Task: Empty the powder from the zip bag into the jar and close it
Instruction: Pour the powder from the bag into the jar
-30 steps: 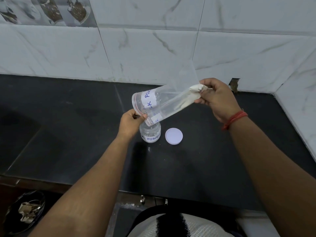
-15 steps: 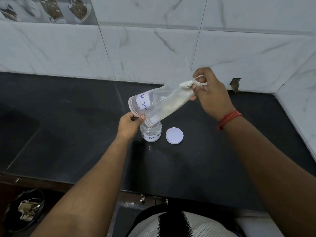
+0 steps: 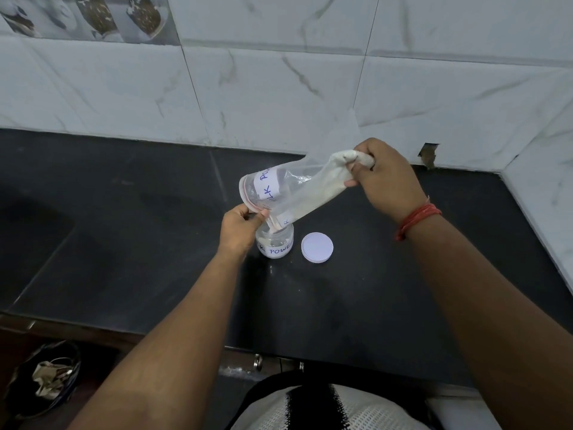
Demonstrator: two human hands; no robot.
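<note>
Two hands share the zip bag (image 3: 297,193), and I place everything from the jar (image 3: 275,242), which stands open on the black tabletop (image 3: 139,243). My left hand (image 3: 240,229) sits just left of the jar's mouth, thumb and fingers pinched shut on the lower lip of the bag's open end, so that lip hangs right over the jar. My right hand (image 3: 383,178) is up and to the right of the jar, fist closed tight on the bunched bottom corner of the bag. Between my hands the bag slopes down toward the jar, mouth lowest. Pale powder (image 3: 325,184) clings along the bag's underside from my right hand down to the opening, and some already lies in the jar's bottom. The white lid (image 3: 317,247) rests flat on the tabletop just right of the jar, apart from it and from both hands. A red thread (image 3: 417,218) circles my right wrist.
</note>
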